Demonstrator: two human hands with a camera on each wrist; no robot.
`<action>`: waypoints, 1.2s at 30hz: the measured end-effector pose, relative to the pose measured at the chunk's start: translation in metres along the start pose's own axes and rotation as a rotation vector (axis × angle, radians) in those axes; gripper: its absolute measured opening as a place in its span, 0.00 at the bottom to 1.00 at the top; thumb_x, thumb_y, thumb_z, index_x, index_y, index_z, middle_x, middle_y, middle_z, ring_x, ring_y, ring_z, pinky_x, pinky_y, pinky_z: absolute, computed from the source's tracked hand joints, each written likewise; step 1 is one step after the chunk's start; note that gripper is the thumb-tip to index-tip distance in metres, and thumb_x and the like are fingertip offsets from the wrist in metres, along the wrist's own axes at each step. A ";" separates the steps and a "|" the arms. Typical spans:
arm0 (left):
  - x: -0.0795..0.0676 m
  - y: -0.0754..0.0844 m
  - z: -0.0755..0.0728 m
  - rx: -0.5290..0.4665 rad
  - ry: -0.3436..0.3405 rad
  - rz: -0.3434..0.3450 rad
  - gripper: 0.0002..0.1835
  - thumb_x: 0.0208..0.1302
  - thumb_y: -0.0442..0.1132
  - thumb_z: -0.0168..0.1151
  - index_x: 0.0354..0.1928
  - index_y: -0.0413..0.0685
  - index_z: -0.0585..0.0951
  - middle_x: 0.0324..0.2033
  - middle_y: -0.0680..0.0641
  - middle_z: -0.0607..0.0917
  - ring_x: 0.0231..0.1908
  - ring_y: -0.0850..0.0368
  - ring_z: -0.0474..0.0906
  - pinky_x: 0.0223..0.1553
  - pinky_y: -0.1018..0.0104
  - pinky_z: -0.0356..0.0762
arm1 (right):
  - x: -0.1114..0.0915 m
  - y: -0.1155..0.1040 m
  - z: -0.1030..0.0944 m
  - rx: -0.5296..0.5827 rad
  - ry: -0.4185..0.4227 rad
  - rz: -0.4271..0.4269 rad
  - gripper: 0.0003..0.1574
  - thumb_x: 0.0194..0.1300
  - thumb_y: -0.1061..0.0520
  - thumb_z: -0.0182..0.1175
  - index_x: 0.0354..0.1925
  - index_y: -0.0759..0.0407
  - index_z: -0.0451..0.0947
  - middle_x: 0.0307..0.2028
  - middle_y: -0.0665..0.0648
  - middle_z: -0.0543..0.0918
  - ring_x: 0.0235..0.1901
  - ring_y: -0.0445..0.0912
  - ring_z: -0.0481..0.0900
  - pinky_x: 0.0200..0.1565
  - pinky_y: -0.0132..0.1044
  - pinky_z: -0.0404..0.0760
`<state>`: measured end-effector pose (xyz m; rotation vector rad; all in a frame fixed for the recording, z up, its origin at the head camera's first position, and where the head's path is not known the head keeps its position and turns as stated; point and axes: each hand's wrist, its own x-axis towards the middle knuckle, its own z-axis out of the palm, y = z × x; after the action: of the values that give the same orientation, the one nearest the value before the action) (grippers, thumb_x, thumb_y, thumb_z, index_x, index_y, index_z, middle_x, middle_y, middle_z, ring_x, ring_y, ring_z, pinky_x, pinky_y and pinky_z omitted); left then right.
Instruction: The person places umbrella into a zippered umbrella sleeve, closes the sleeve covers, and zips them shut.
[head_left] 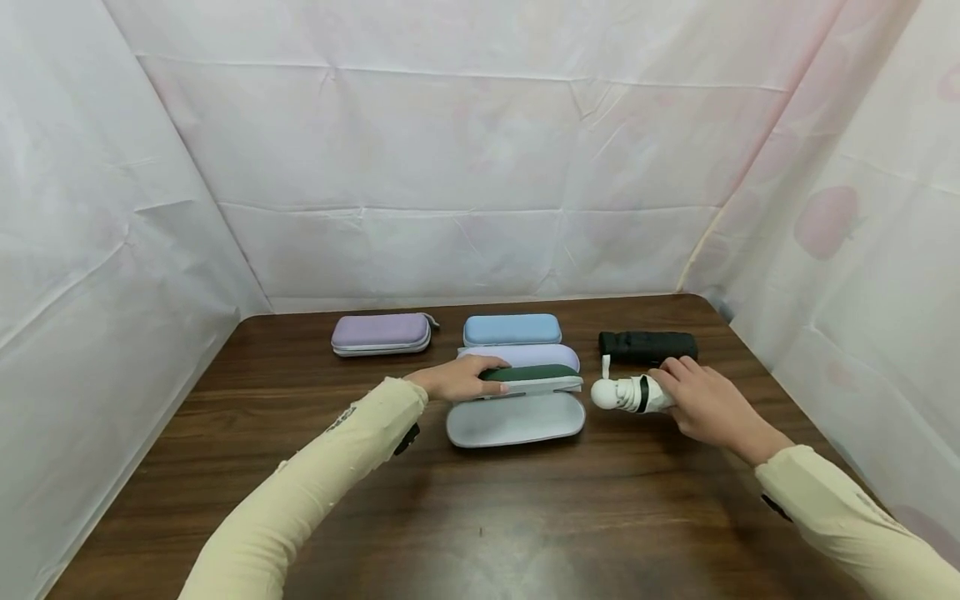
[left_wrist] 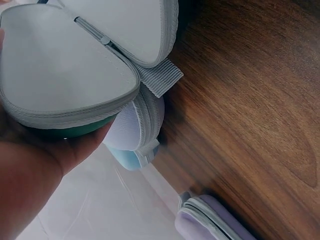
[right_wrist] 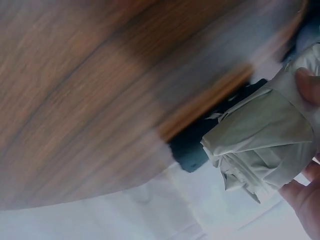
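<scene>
With its thumb and fingers, my left hand [head_left: 459,380] grips the raised lid of a green zip case [head_left: 538,372] at the middle of the table. The case lies unzipped, its pale grey inside bare in the left wrist view. My right hand [head_left: 703,402] holds a folded white compact umbrella [head_left: 628,394], its round handle end pointing left toward the case. In the right wrist view the umbrella's gathered fabric [right_wrist: 265,137] shows between thumb and fingers. Just behind that hand lies a black folded umbrella [head_left: 647,346].
Behind the green case stand a lavender case [head_left: 517,357] and a light blue case [head_left: 512,329], close together. A purple zip case [head_left: 381,333] lies at the back left of the wooden table [head_left: 360,517]. Pale sheeting [head_left: 465,150] hangs along the back and sides.
</scene>
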<state>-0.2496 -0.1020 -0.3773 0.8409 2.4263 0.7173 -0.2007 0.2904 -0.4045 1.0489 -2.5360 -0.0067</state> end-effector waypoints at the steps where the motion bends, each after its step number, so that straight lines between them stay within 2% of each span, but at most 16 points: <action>1: 0.000 0.000 0.000 0.001 0.000 -0.002 0.31 0.71 0.54 0.50 0.70 0.48 0.62 0.66 0.46 0.66 0.66 0.52 0.60 0.63 0.55 0.59 | 0.000 -0.003 -0.003 0.002 0.003 -0.006 0.32 0.41 0.67 0.73 0.48 0.68 0.75 0.38 0.61 0.75 0.37 0.56 0.73 0.29 0.46 0.74; 9: 0.000 0.001 -0.001 -0.011 0.003 -0.023 0.31 0.71 0.54 0.49 0.71 0.50 0.62 0.67 0.46 0.65 0.66 0.52 0.60 0.63 0.55 0.59 | 0.007 -0.028 -0.015 -0.020 -0.041 -0.023 0.33 0.41 0.66 0.74 0.49 0.68 0.76 0.39 0.62 0.75 0.37 0.56 0.73 0.31 0.47 0.75; 17: 0.002 0.003 -0.001 0.008 0.003 -0.019 0.31 0.71 0.55 0.48 0.71 0.50 0.61 0.67 0.47 0.65 0.67 0.52 0.59 0.63 0.55 0.59 | 0.020 -0.046 -0.014 -0.037 -0.058 -0.028 0.32 0.42 0.63 0.74 0.48 0.67 0.76 0.38 0.60 0.74 0.38 0.54 0.73 0.30 0.45 0.75; 25: 0.006 0.007 0.000 0.031 0.011 -0.010 0.31 0.72 0.55 0.48 0.71 0.49 0.63 0.66 0.47 0.66 0.66 0.53 0.61 0.63 0.55 0.60 | 0.038 -0.064 -0.007 -0.037 -0.090 -0.032 0.29 0.47 0.61 0.72 0.49 0.66 0.76 0.40 0.60 0.75 0.38 0.53 0.73 0.31 0.45 0.76; 36: 0.004 0.011 0.000 0.027 0.020 0.006 0.32 0.71 0.55 0.48 0.70 0.47 0.62 0.66 0.46 0.67 0.66 0.52 0.61 0.63 0.56 0.59 | 0.065 -0.095 0.005 -0.091 -0.019 -0.080 0.23 0.50 0.63 0.66 0.48 0.65 0.77 0.41 0.62 0.76 0.40 0.55 0.74 0.34 0.45 0.78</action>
<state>-0.2476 -0.0923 -0.3718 0.8565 2.4572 0.6997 -0.1798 0.1774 -0.4005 1.1184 -2.4840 -0.1535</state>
